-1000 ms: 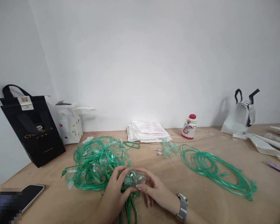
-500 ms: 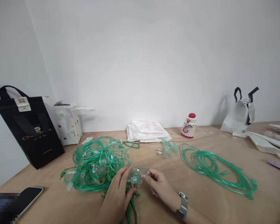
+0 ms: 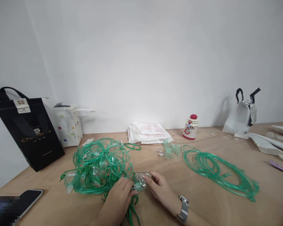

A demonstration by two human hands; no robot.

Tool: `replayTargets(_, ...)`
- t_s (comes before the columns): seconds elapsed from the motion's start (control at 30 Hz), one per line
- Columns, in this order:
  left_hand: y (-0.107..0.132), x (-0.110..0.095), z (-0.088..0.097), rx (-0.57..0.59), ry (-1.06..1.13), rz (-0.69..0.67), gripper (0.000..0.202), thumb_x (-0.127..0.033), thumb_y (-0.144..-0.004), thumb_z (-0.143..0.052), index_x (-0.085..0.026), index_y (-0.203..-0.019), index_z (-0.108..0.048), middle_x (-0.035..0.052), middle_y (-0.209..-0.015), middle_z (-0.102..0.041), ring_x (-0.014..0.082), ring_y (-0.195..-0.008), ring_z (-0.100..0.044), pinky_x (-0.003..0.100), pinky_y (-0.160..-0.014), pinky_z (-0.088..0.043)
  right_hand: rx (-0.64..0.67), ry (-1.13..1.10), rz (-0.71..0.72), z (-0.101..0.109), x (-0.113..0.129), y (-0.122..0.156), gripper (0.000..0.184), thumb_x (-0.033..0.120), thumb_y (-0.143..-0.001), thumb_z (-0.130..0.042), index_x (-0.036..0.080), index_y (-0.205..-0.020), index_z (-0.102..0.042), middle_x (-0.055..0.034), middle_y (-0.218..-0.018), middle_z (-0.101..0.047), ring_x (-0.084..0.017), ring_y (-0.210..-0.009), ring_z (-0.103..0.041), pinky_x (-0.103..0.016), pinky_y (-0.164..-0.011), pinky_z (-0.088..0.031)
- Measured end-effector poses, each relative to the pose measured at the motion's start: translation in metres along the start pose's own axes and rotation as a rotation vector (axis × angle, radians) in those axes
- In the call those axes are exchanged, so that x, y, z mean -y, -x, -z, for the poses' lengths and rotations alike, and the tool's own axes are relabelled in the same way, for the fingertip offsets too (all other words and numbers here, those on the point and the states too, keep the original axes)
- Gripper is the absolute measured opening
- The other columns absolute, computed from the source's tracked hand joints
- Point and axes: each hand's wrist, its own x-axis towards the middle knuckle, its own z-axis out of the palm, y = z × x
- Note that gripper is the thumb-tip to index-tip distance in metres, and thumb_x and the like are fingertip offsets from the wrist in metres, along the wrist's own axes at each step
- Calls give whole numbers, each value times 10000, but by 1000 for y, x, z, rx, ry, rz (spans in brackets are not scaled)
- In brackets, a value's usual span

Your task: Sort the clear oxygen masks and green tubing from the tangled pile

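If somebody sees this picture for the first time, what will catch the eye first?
Most striking is the tangled heap of green tubing left of centre on the table, with a neater green coil on the right. In front, the left hand and right hand hold a clear plastic piece.

Bare tabletop (image 3: 172, 172) lay open between the tangled heap of green tubing (image 3: 97, 163), crowding the left hand (image 3: 119, 198), and the coiled green tubing (image 3: 217, 171) well right of the right hand (image 3: 161, 190). Farther ahead, small clear-green connectors (image 3: 170, 150) and a stack of white pouches (image 3: 149, 131) blocked the way to the wall (image 3: 155, 78); a smartphone (image 3: 29, 198) lay near the front left edge
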Motion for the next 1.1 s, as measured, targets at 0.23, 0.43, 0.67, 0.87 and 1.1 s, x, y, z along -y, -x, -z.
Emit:
replayTargets(0.23, -4, -2, 0, 82, 105, 75, 205, -118, -853, -415, -174, -782, -599, 53, -792, -649, 216, -754, -562, 329, -694, -447, -49, 231, 104, 2, 7, 4, 286, 390, -830, -457, 196, -621, -433, 32, -602, -407, -142, -610, -379, -260, -580, -303)
replayTargets(0.43, -13, -4, 12, 193, 295, 210, 287, -205, -881, -415, -187, -675, -614, -5, -688, -661, 141, -690, -598, 205, -614, -419, -59, 264, 154, 5, 13, 5, 269, 370, -823, -451, 198, -616, -462, 14, -623, -476, -156, -633, -429, -264, -604, -333)
replayTargets(0.67, -15, -13, 13, 203, 238, 272, 275, -235, -880, -379, -175, -740, -607, 60, -783, -659, 206, -772, -579, 288, -697, -404, -161, 109, 45, 2, 6, -6, 352, 471, -768, -454, 219, -533, -382, 72, -445, -310, -112, -445, -326, -239, -447, -277)
replayTargets(0.87, -15, -17, 17, 229, 298, 307, 279, -245, -867, -353, -175, -709, -573, 80, -755, -627, 229, -785, -563, 325, -734, -402, -186, 82, 30, 0, 4, -7, 376, 505, -752, -462, 222, -520, -375, 81, -404, -272, -101, -402, -284, -239, -414, -237)
replayTargets(1.1, -21, -6, 17, 420, 557, 375, 368, -323, -885, -212, -181, -696, -494, -80, -415, -371, 104, -333, -410, 182, -353, -349, -191, 103, 117, -1, 17, -1, 335, 467, -731, -525, 180, -561, -512, 20, -556, -440, -139, -570, -396, -256, -542, -327)
